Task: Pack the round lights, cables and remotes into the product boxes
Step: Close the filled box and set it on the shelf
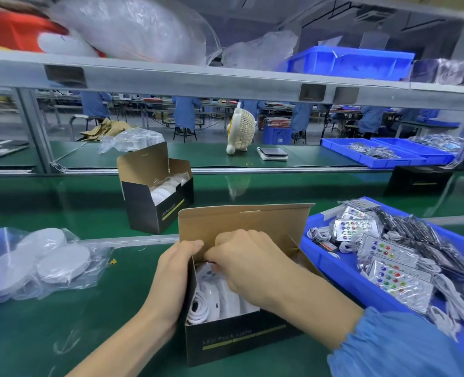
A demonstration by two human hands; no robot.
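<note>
An open black product box (233,341) stands on the green bench in front of me, its brown lid (241,224) raised. My left hand (171,276) grips the box's left wall. My right hand (250,265) reaches into the box from above with curled fingers, pinching something small that I cannot make out. White coiled cables (201,306) and white wrapped items lie inside. A second open box (154,197) with round lights stands further back. Bagged round lights (43,265) lie at the left.
A blue bin (342,278) at the right holds bagged remotes (388,268) and cables. Beyond a metal rail sit a small fan (241,131), a scale (272,153) and more blue trays (383,156). A blue-gloved hand shows at the far left edge.
</note>
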